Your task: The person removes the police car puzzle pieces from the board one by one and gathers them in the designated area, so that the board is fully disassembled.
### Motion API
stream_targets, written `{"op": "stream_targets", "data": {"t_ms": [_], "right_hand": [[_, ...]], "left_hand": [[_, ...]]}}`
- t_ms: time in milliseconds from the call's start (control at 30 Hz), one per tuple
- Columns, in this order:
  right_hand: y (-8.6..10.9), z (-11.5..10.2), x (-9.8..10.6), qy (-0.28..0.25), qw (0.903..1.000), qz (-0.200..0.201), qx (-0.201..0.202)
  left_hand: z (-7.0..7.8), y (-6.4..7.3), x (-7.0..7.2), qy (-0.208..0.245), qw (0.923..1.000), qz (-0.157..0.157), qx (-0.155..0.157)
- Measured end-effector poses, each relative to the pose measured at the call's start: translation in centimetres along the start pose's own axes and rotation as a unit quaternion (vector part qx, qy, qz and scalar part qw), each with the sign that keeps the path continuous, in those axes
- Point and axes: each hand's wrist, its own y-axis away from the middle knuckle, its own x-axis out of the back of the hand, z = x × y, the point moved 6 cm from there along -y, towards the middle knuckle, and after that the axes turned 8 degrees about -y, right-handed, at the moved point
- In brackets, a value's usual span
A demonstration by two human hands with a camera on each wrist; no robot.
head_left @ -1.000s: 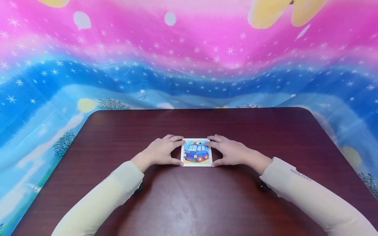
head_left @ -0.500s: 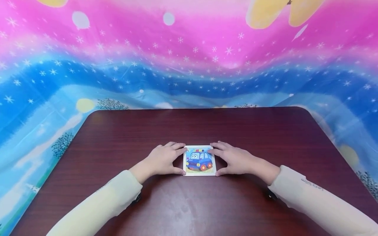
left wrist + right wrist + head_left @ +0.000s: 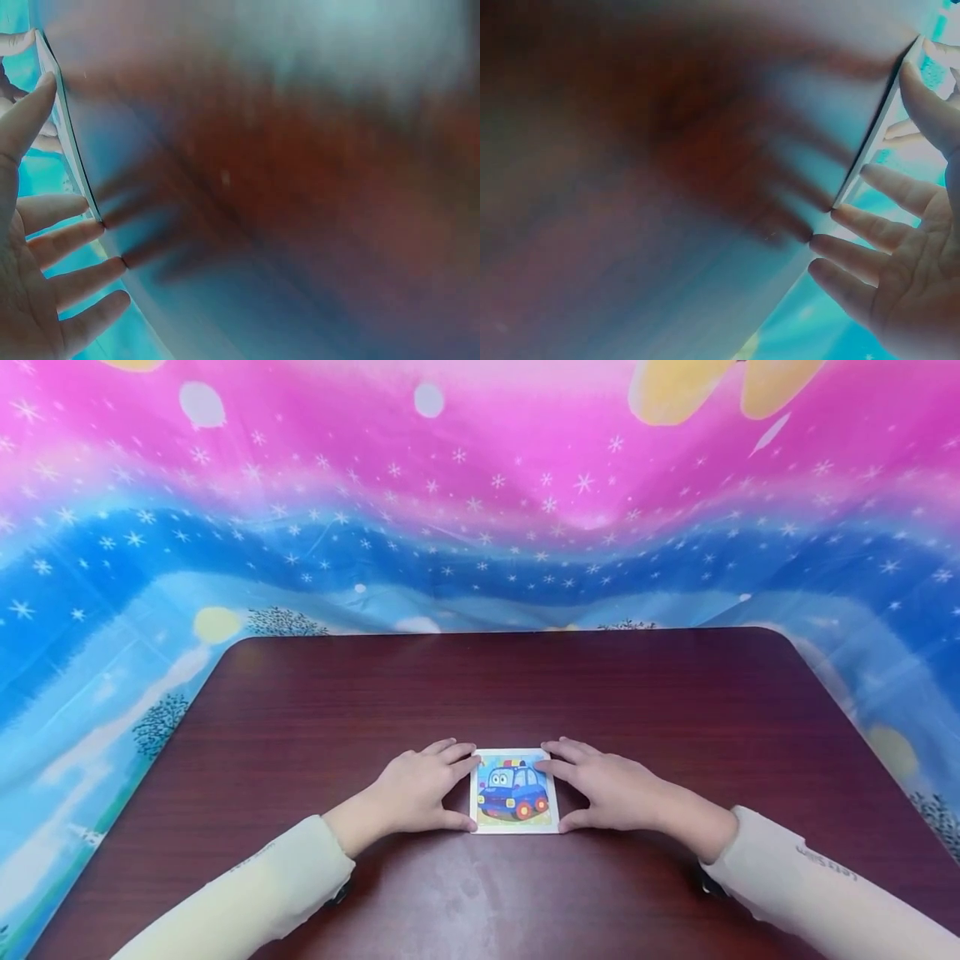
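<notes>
A square picture board (image 3: 515, 792) with a white border and a cartoon blue police car lies flat on the brown table. My left hand (image 3: 420, 789) touches its left side, thumb at the near corner and fingers at the far one. On the opposite side my right hand (image 3: 618, 789) touches it in the same way, its index finger reaching onto the picture. The board's thin edge (image 3: 67, 131) appears in the left wrist view beside mostly straight, spread fingers. Likewise, the right wrist view shows the board's edge (image 3: 874, 142) against fairly straight fingers.
The dark wood table (image 3: 360, 685) has rounded far corners and a glossy top. Behind it hangs a pink and blue curtain (image 3: 480, 510) with snowflakes. Both forearms wear light sleeves (image 3: 247, 893), with a dark strap partly showing under each cuff.
Both hands have slid the picture board toward the person and slightly to the right. Their places on its two sides are the same as before.
</notes>
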Motion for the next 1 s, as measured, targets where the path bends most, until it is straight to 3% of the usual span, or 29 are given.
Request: {"op": "stream_targets", "data": {"t_ms": [300, 533, 800, 1000], "right_hand": [[1.5, -0.9, -0.3, 0.015, 0.9998, 0.006, 0.009], [1.5, -0.9, 0.2, -0.006, 0.9998, 0.011, 0.014], [-0.7, -1.5, 1.9, -0.027, 0.9978, 0.052, 0.032], [-3.2, -2.6, 1.8, -0.053, 0.997, 0.026, 0.05]], "left_hand": [[1.4, 1.0, 0.0, -0.002, 1.0, -0.005, 0.0], [1.8, 1.5, -0.4, 0.01, 0.9998, -0.007, 0.018], [2.1, 1.9, -0.9, 0.029, 0.999, -0.008, 0.033], [2.3, 1.8, -0.9, 0.033, 0.9988, -0.013, 0.034]]}}
